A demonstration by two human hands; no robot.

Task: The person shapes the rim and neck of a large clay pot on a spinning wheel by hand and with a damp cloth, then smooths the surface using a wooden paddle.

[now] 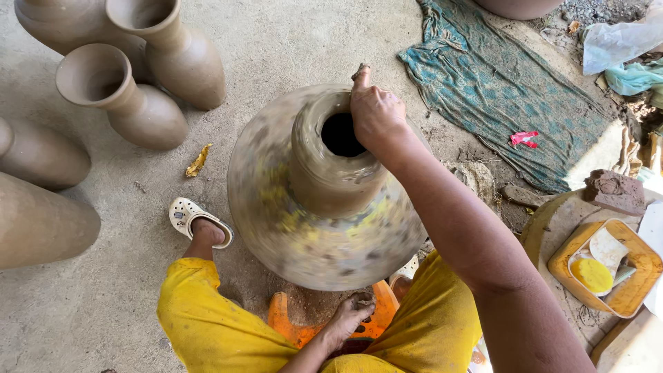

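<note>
Resting nearest of all, the left hand lies with its fingers curled loosely on the orange stool between two yellow-trousered legs; whether it actually grips anything I cannot tell. One foot in a white perforated clog is planted on the ground at left. Just beyond spins one wheel disc, blurred, streaked with clay and yellow patches, and on its centre stands one wet clay pot with a dark open mouth. The right hand sits on the pot's right rim, fingers bent together against the clay, forefinger raised past the far edge.

At near right one yellow tub holds one yellow sponge and a pale scraper, with one lump of clay just beyond it. At left stand finished vessels — three flared vases far off and two rounded ones nearer, partly cut by the frame. One yellow scrap lies between vases and wheel.

The ground is bare grey concrete — dusty. One teal patterned cloth is spread at far right with a red scrap on it.
</note>
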